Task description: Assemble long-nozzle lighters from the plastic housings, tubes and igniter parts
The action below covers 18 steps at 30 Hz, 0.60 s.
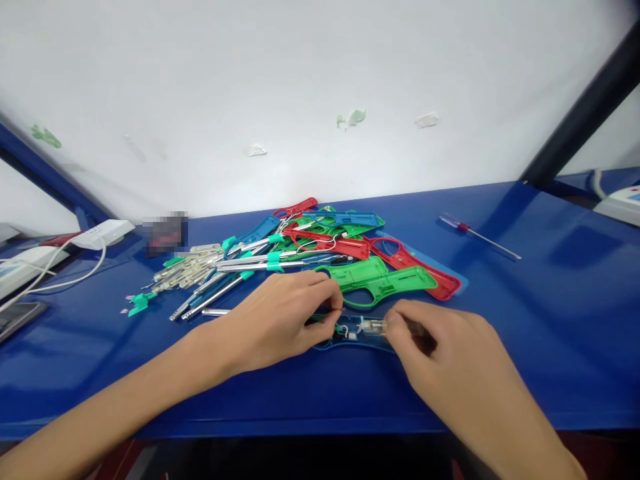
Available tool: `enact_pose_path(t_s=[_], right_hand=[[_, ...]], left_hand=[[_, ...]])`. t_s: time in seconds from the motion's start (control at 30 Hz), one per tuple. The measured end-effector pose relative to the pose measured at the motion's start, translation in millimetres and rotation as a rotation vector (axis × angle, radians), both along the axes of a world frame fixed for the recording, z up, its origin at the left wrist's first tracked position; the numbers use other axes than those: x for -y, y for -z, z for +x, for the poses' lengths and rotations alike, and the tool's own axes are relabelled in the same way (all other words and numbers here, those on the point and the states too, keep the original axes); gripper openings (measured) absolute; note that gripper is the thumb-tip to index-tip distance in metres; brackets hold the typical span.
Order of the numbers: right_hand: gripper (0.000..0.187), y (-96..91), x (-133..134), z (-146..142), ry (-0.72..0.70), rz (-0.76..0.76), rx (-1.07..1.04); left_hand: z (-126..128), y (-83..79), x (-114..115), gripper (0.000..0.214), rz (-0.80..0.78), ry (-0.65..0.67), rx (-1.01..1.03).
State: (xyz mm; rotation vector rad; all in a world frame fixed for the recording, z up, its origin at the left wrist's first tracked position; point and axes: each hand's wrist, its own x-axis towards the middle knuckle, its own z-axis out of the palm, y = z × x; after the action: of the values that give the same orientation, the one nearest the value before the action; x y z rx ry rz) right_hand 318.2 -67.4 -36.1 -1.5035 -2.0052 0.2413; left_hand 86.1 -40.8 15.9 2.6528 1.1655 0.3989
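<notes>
A blue lighter casing half (370,341) lies open side up near the table's front, with a white wire and small parts inside its left section. My left hand (287,317) is closed in a pinch over the casing's left end; what its fingertips grip is hidden. My right hand (445,343) pinches a clear plastic lighter tank (374,326) lying along the casing's right section. Just behind the hands are green casing halves (400,283) and a red casing half (440,277).
Behind my left hand is a pile of metal lighter tubes (260,257) with green tape, beside clear tanks (193,267). A screwdriver (480,237) lies at the right. White power strips (103,233) with cables and a phone (20,319) are at the left.
</notes>
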Motion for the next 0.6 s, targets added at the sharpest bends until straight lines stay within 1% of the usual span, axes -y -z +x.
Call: enact_pose_path(t_s=[0.27,0.4,0.6], right_hand=[[0.043,1.4,1.2,3.1,-0.06,0.049,0.006],[0.045,0.1,1.1,4.9,-0.119,0.055,-0.002],[0.046,-3.9,0.2,2.6,-0.14,0.052,-0.016]], left_hand=[[-1.3,10.8,7.2,0.013,0.02,0.012,0.041],[-2.5,13.3,7.1,0.012,0.022,0.021,0.06],[-4.2,14.8,7.0,0.012,0.038,0.031,0.073]])
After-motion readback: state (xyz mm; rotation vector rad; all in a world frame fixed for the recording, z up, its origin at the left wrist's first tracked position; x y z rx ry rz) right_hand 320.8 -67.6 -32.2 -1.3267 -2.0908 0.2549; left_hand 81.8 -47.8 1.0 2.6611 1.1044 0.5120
